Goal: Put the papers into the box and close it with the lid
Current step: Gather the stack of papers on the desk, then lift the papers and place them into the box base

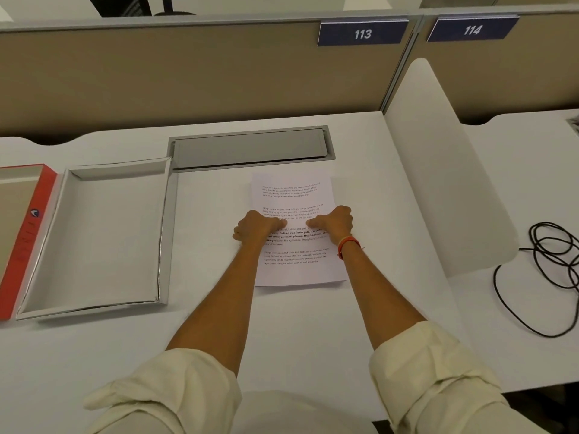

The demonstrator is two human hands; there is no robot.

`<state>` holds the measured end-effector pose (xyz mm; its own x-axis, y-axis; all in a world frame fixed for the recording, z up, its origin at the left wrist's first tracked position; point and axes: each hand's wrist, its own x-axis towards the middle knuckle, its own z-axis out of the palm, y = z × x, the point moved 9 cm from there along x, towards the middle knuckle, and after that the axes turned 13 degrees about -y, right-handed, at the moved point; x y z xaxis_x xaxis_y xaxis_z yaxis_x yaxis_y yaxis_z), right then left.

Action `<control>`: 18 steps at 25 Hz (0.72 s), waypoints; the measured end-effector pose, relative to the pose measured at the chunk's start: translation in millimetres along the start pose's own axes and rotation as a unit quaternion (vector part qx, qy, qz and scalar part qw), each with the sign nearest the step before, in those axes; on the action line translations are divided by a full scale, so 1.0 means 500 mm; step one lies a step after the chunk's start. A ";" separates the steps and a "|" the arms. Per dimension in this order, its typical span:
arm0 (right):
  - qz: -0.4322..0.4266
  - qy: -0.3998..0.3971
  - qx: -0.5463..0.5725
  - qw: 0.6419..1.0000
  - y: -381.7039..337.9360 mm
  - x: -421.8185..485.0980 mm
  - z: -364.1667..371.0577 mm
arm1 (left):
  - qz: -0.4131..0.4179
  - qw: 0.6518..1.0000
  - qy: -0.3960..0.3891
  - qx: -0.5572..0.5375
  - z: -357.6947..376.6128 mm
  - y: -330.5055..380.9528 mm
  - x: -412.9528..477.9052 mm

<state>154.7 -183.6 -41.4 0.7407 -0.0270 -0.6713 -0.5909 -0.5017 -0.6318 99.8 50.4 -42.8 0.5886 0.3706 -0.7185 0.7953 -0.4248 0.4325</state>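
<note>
Rolled-up cream sleeves nearest the camera, bare forearms reaching forward over the white laminate desk [219, 346]. Left hand [255, 228] and right hand [333, 222] both sit knuckles-up on the white printed sheets of paper [294, 195], fingers curled under, thumbs pointing in toward each other with a small gap between. Hands look pressed down on the papers, not clamped round them; whether any edge is pinched, cannot tell. Orange thread band on the right wrist [344, 245]. Likely squaring or pinning the stack before a lift; papers lie flat, right of centre, not yet in the box.

Open shallow white cardboard box [94, 239] lies to the left of the papers, apart from them, empty inside, mouth up, so the sheets can be slid or dropped straight in. Red-edged cardboard lid [28, 233] lies inside-up touching the box's left wall, partly cut off by the frame edge; parked within reach for closing.

Off right, coiled black cable [551, 270] on the neighbouring desk, past a white rounded divider panel [438, 170]. Behind the papers, a grey metal cable-tray flap [250, 148] set into the desk. Far back, beige partition wall [188, 76] with blue number plates 113 [362, 33] and 114 [471, 29].
</note>
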 end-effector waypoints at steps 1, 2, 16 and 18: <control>0.004 0.000 0.009 1.000 0.004 0.000 0.000 | 0.014 1.000 0.004 -0.017 0.002 0.002 0.000; 0.001 -0.001 0.013 1.000 0.007 0.001 0.001 | 0.031 0.998 0.003 -0.046 0.005 0.004 0.001; -0.126 0.012 0.106 0.986 -0.089 -0.037 -0.063 | 0.177 0.928 -0.043 -0.324 -0.051 0.037 -0.028; -0.196 0.015 0.128 0.972 -0.131 -0.058 -0.086 | 0.254 0.912 -0.021 -0.320 -0.083 0.078 -0.063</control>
<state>186.0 -187.1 36.1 0.9313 0.0965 -0.3511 -0.3192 -0.2475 -0.9148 118.3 56.4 19.6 0.9099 0.2225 -0.3502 0.3501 0.0412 0.9358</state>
